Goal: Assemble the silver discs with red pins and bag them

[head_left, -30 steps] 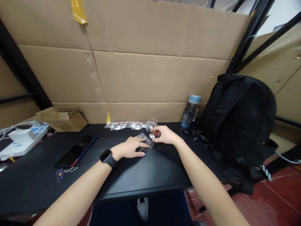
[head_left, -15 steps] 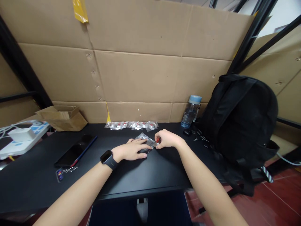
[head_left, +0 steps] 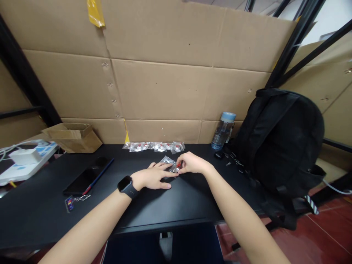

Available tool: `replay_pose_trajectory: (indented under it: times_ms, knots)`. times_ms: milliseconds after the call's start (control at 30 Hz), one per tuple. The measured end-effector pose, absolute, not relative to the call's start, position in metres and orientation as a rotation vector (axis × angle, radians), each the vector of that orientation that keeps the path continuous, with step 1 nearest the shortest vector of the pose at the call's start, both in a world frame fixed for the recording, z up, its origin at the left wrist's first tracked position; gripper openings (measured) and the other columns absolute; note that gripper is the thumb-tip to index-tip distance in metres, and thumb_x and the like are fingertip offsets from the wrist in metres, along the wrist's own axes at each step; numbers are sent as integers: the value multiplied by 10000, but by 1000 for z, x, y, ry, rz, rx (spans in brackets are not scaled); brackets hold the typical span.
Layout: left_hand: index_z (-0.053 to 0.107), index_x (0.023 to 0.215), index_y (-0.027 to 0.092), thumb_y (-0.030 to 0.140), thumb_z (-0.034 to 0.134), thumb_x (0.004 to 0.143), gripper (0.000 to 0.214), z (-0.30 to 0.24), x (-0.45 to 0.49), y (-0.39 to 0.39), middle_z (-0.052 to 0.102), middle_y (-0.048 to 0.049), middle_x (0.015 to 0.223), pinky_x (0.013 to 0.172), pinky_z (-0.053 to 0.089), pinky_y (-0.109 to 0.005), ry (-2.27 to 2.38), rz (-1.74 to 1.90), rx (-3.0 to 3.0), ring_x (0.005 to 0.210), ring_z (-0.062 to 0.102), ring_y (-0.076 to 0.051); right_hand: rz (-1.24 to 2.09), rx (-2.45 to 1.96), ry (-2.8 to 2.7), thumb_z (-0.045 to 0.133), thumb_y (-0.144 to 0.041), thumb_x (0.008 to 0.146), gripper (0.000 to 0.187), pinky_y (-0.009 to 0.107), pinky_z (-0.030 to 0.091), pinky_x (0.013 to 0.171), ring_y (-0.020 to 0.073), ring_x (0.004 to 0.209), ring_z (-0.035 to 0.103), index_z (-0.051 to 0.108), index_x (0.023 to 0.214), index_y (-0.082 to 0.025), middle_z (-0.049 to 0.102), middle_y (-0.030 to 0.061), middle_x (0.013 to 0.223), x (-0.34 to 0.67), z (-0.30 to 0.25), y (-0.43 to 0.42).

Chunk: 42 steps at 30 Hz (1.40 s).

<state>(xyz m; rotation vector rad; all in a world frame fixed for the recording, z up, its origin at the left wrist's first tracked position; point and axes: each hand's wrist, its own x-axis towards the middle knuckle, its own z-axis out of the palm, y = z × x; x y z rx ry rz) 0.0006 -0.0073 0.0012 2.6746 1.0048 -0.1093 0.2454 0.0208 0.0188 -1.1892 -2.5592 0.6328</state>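
Flat on the black desk [head_left: 181, 205], my left hand [head_left: 152, 176] has its fingers spread over a clear plastic bag [head_left: 167, 160]. My right hand [head_left: 191, 163] pinches a small round silver item with red on it [head_left: 176, 168]; its exact kind is too small to make out. That item lies at the bag's right side, close to my left fingertips, and I cannot tell whether it is inside the bag. Behind my hands runs a row of similar silver and red items in clear bags [head_left: 161, 146].
At the left are a small cardboard box [head_left: 74, 139], a power strip [head_left: 30, 165], a phone [head_left: 88, 176], a pen [head_left: 100, 172] and a keychain [head_left: 70, 203]. A water bottle [head_left: 222, 132], keys [head_left: 232, 157] and a black backpack [head_left: 286, 146] stand at the right. Cardboard [head_left: 162, 91] walls the back.
My right hand has moved a little left with the round item, which is now over the bag's right part. The left hand stays nearly in place.
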Motion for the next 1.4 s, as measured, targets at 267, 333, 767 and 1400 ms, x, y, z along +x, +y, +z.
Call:
replay_pose_trajectory:
  times_ms: [267,333,767,1400]
  knots:
    - [400,1460,545,567,593,895,598,2,0,-8,134,7,1686,1141,157,-697,996,-84,2664,1527,129,-398,296,-1150,-2520,809,-168,717,235,216,420,656,146,771,644,723,933,-201,704,9,861,236,13,22]
    - [415,1450,549,576,607,884,598,1,-2,-6,118,7,1688,1141,143,-704,1005,-71,2659,1529,107,-406,149,-1223,-2473,843,-271,722,265,227,393,654,168,850,640,710,947,-231,697,8,927,233,10,22]
    - [512,1377,557,508,712,821,593,6,-8,-6,60,46,1690,1137,121,-721,1040,-48,2625,1529,33,-432,-85,-1373,-2334,710,-381,849,310,337,483,831,256,1068,595,649,1118,-240,631,83,1162,205,-11,22]
    - [637,993,244,326,710,813,211,-11,-12,25,662,-35,1091,981,402,-366,1228,631,2646,1082,576,-247,432,-960,-2394,793,-139,733,209,244,476,748,125,746,575,705,917,-185,620,12,940,243,-8,46]
